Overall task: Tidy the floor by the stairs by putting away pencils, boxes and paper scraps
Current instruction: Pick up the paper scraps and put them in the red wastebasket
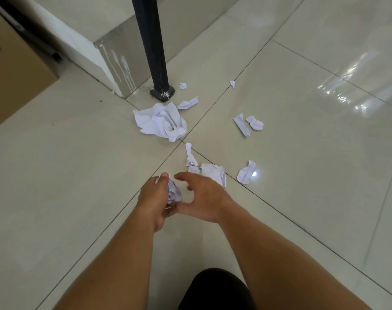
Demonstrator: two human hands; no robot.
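My left hand (pixel 153 198) is closed around a wad of crumpled white paper (pixel 174 192) just above the floor. My right hand (pixel 204 195) hovers beside it, fingers spread and empty, thumb near the wad. White paper scraps lie scattered on the tiles: a large crumpled sheet (pixel 161 121) near the post, a flat torn piece (pixel 214 172) just beyond my right hand, a thin strip (pixel 190 154), a crumpled bit (pixel 246 173) to the right, two small pieces (pixel 248 124) farther right, and small scraps (pixel 188 103) by the post base.
A black metal post (pixel 153 50) stands on a square base at the foot of a tiled step (pixel 114 63). A cardboard box (pixel 14 70) sits at the left edge. Glossy beige floor tiles (pixel 302 153) spread to the right. My dark-clad knee (pixel 215 289) is at the bottom.
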